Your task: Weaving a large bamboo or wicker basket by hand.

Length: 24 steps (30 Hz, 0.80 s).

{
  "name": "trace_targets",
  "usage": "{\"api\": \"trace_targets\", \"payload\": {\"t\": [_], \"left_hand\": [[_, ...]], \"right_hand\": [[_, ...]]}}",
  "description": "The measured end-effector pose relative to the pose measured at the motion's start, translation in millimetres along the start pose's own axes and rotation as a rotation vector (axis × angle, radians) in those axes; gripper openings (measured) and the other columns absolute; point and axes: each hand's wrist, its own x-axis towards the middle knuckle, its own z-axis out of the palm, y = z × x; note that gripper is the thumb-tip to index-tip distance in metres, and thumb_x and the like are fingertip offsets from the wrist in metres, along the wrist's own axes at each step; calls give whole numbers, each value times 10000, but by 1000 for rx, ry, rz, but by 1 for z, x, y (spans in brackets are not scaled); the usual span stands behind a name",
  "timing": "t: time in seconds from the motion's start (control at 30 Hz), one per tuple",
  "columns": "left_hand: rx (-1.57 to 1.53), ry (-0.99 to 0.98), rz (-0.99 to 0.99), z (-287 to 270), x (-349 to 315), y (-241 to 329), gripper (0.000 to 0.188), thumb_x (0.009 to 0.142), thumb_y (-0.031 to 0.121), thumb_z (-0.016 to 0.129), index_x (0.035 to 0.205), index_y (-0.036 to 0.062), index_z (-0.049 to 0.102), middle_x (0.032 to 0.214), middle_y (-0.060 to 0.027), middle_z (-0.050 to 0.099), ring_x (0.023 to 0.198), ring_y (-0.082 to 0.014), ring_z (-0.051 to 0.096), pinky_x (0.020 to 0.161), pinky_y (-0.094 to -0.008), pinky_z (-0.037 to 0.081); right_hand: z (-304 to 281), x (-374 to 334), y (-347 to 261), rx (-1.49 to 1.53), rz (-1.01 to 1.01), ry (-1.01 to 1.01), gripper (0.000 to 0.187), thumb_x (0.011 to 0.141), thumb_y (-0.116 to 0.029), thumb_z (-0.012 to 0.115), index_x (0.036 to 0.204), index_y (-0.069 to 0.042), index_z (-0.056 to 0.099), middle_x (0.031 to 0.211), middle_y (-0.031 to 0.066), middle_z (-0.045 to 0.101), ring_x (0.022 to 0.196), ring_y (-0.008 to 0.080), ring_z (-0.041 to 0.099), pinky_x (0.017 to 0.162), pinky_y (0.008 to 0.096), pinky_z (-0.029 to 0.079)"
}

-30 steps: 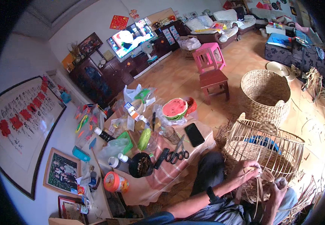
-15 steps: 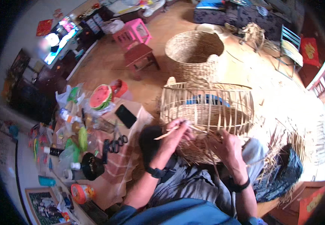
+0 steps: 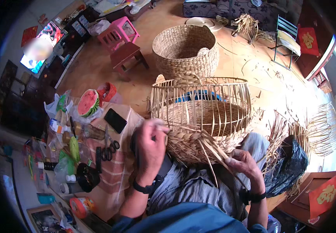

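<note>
A half-woven straw basket [image 3: 199, 116] rests on my lap. Braided strands fill its lower wall, while bare upright ribs run up to its rim. My right hand [image 3: 245, 165] pinches a bundle of long straw strands [image 3: 212, 149] that fans out from the basket's near side. At the left end of the weave is my left hand [image 3: 152, 141], its fingers curled together; what they hold, if anything, is hidden. Each wrist wears a dark band.
A finished round basket [image 3: 187, 48] stands on the floor ahead. To the left, a cloth-covered table [image 3: 117, 167] bears scissors [image 3: 111, 145], a phone [image 3: 115, 120] and half a watermelon [image 3: 88, 103]. Loose straw [image 3: 276, 132] and a black plastic bag [image 3: 290, 165] lie at right.
My left hand has moved left and turned upright, away from the strand it was pinching. My right hand has drawn lower right with the strands. The view has shifted slightly.
</note>
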Motion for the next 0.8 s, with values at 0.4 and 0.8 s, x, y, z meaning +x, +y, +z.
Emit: {"api": "trace_targets", "payload": {"t": [0.4,0.8], "left_hand": [[372,-343,397,48,-30,-2,370,863,-117,576,1199,16,656,1157,-150,712,1121,-325,680,1003,-412,544],[339,-387,343,72,-28,-11,380,884,-100,500,1220,29,623,1093,-196,685,1012,-390,685,847,-447,575]], "right_hand": [[-50,-43,14,286,-242,668,428,1042,-458,572,1036,-44,676,718,32,652,536,106,576,447,212,406],[73,78,-48,-1098,-589,487,330,791,-219,832,999,-65,627,858,128,567,742,376,657,626,449,530]]}}
